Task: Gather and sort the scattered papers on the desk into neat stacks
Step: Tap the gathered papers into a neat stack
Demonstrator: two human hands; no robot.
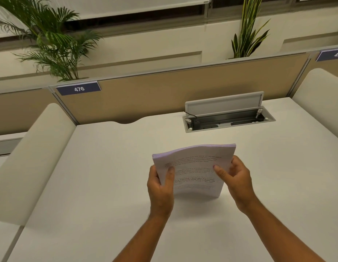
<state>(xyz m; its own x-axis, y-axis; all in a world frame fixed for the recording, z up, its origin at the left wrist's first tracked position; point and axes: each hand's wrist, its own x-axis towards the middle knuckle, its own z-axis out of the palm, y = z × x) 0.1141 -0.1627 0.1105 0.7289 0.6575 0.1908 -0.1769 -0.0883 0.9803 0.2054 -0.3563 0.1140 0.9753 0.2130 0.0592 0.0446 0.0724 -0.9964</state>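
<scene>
Paper stack point(197, 173) stood upright at centre of the desk point(100, 182), top edge bowed (printed side toward camera). Left hand point(160, 188) gripped its 9 o'clock edge, thumb on the front sheet; right hand point(237, 178) gripped the 3 o'clock edge likewise. Lower edge probably touched the desk. Cable hatch point(228, 118) open at 1 o'clock.

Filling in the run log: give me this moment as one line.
left hand: grips paper stack, left edge | right hand: grips right edge | stack: upright, bowed, lower edge at desk | phase: likely squaring stack
</scene>
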